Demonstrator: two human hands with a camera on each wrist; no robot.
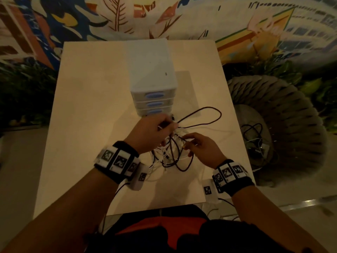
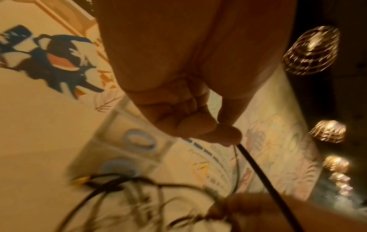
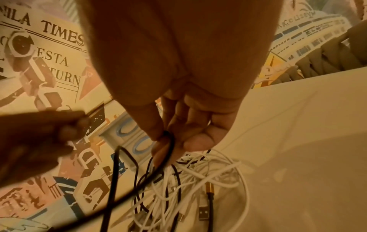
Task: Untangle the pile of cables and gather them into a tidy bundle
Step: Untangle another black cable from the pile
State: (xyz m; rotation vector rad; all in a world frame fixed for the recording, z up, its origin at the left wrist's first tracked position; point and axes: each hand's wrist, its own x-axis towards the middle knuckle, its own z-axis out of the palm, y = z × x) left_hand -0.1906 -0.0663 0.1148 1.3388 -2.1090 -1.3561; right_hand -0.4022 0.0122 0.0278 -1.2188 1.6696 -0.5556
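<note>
Right behind your hands, a white drawer unit (image 1: 153, 83) crowds the cable pile (image 1: 171, 156) on the worktop (image 1: 87, 106).
Your left hand (image 1: 155, 130) pinches a dark cable (image 1: 209, 114) looping out to the right; your right hand (image 1: 202, 145) pinches another dark strand directly above the pile. A woven chair (image 1: 284, 125) stands right of the worktop.

A pale square table (image 1: 87, 106) holds everything. A small white box of drawers (image 1: 152, 79) with blue handles stands at 12 o'clock. A messy pile of black and white cables (image 1: 171, 156) lies near the middle, toward 6 o'clock.
</note>
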